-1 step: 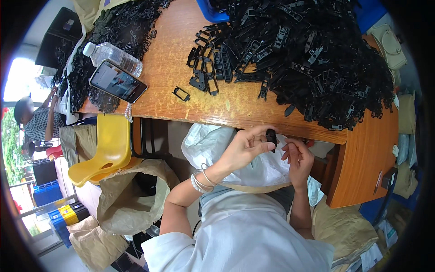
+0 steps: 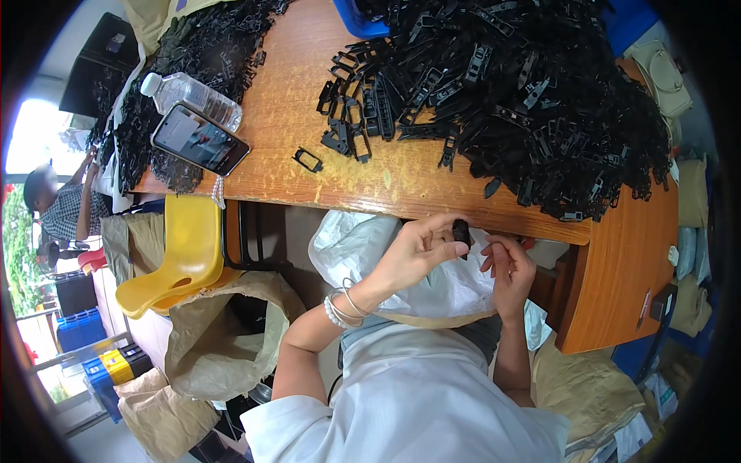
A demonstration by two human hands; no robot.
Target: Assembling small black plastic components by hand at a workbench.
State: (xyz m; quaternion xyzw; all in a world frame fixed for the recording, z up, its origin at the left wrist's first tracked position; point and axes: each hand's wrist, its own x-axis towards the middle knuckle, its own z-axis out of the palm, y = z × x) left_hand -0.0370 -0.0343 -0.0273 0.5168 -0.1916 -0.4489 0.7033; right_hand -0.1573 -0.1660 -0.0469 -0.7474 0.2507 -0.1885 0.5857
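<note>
My left hand [image 2: 423, 251] is closed on a small black plastic part [image 2: 461, 231], pinched between thumb and fingers just in front of the table edge. The part stands upright in the grip, and the fingers hide some of it. Close to its right side is my right hand [image 2: 511, 272], its fingers loosely bent and slightly apart, with nothing visible in them. It does not touch the part. Below both hands, a white plastic bag [image 2: 355, 251] spreads over my lap. Beyond them a large heap of black plastic parts [image 2: 532, 116] covers the right of the table.
One black frame-shaped piece [image 2: 308, 160] lies apart on the wooden table [image 2: 270, 181]. A phone [image 2: 201, 140] and a clear bottle [image 2: 193, 99] rest at the left, beside another black heap [image 2: 224, 54]. A yellow chair [image 2: 185, 247] and an open paper sack [image 2: 224, 339] stand left; another person [image 2: 69, 204] is farther off.
</note>
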